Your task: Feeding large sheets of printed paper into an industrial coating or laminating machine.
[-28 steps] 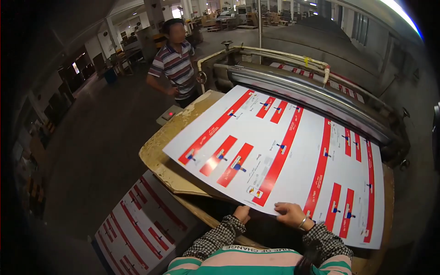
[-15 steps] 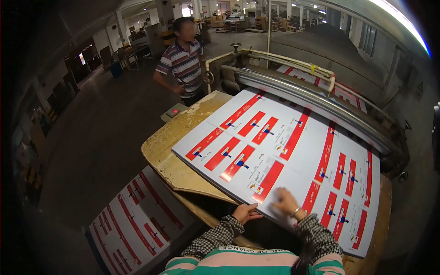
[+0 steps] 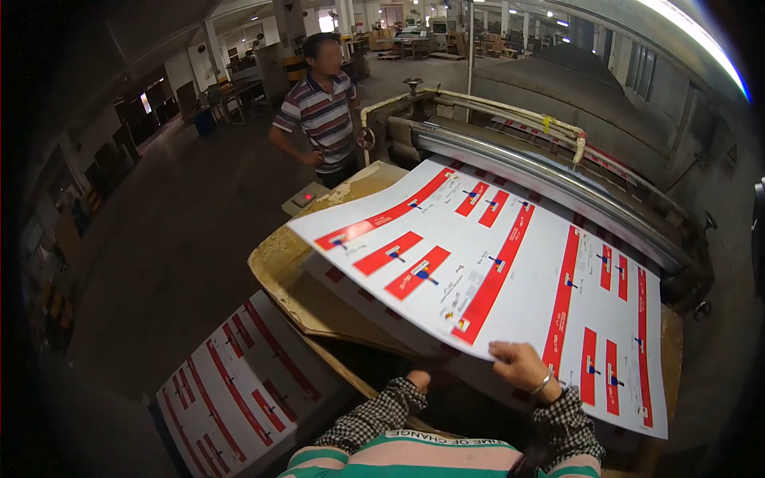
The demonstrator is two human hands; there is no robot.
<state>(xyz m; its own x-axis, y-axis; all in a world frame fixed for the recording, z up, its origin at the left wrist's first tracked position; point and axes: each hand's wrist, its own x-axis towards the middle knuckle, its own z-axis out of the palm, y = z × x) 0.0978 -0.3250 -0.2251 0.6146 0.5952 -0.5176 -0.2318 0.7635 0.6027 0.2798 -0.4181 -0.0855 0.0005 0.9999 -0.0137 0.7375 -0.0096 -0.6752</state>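
A large white printed sheet (image 3: 522,299) with red bands and small blue figures lies under the metal roller (image 3: 550,187) at its far side. Its near edge is lifted and bowed above the stack of like sheets (image 3: 358,296). Gripping that near edge is my right hand (image 3: 522,368), with the fingers closed round the paper. Lower and to the left, my left hand (image 3: 419,381) is close to the near edge of the stack. Its fingers are in shadow and hard to make out.
The worn wooden table (image 3: 279,259) carries the stack. Below it at the left stands another pile of printed sheets (image 3: 239,382). A person (image 3: 323,119) in a striped shirt stands beyond the table, near a control box (image 3: 307,197) with a red light.
The top sheet's near edge has risen off the stack and shows separately from it. My right hand, blurred over the stack before, now holds that edge. My left hand has shifted slightly down and left.
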